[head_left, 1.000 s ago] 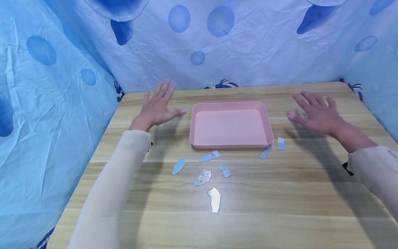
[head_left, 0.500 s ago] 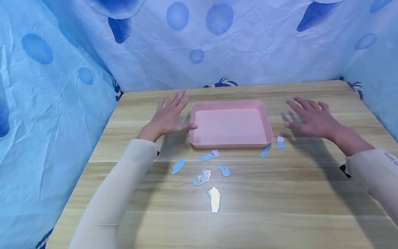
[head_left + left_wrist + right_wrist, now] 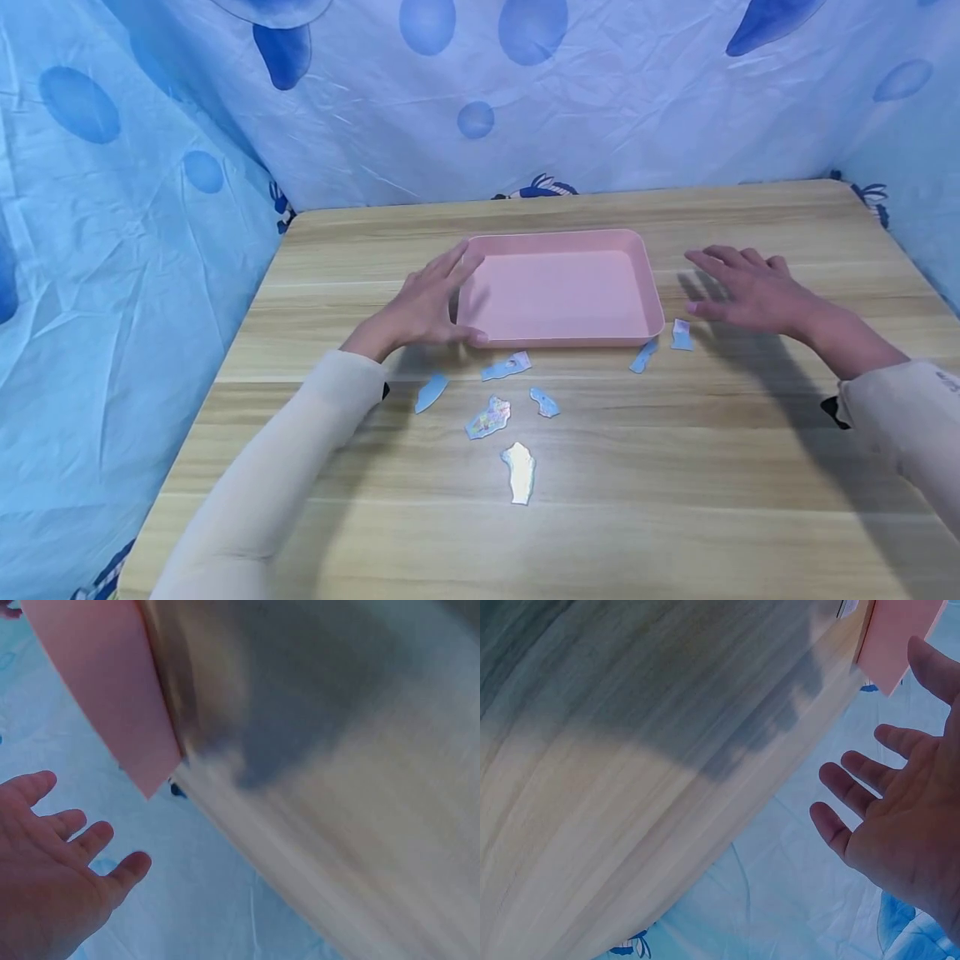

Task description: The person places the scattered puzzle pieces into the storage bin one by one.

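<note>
We see the pink tray (image 3: 558, 296) standing on the table (image 3: 637, 500). 7 flat pieces (image 3: 488, 417) lie outside it: 5 on the near side, 2 by its near right corner. The left hand (image 3: 425, 311), fingers spread wide, overlaps the tray's left end in the head view; we cannot confirm contact. The right hand (image 3: 753, 292), also wide, is right of the tray, apart from it. Only the wrist views show us both palms.
</note>
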Action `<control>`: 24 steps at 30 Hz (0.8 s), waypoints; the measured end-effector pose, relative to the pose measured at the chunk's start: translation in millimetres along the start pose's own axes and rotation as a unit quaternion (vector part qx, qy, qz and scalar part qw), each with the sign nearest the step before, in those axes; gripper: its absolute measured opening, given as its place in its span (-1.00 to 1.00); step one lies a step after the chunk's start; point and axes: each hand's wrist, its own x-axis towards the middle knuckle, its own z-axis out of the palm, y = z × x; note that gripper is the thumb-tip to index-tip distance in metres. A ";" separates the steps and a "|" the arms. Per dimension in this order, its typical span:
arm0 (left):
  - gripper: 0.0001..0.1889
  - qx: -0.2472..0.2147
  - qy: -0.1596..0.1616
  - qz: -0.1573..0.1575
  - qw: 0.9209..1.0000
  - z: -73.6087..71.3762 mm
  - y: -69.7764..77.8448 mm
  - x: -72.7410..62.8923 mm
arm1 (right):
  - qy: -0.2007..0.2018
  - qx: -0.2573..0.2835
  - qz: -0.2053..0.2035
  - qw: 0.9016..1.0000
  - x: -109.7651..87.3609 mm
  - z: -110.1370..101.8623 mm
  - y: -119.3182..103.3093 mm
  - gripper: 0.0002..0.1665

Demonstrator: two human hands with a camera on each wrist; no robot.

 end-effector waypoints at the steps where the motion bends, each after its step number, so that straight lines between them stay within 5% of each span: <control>1: 0.24 -0.013 -0.002 -0.003 1.000 1.9 0.3 -1.3 | 0.000 0.000 -0.001 1.000 0.2 0.4 -0.3 0.00; 10: 0.22 -0.093 -0.004 -0.038 0.995 13.9 1.6 -7.9 | 0.008 0.006 -0.005 1.000 -0.1 1.2 -2.0 -0.01; 24: 0.15 -0.215 0.009 -0.073 0.974 22.5 -4.7 -9.6 | 0.001 0.023 -0.011 1.000 -1.7 6.7 -3.2 -0.02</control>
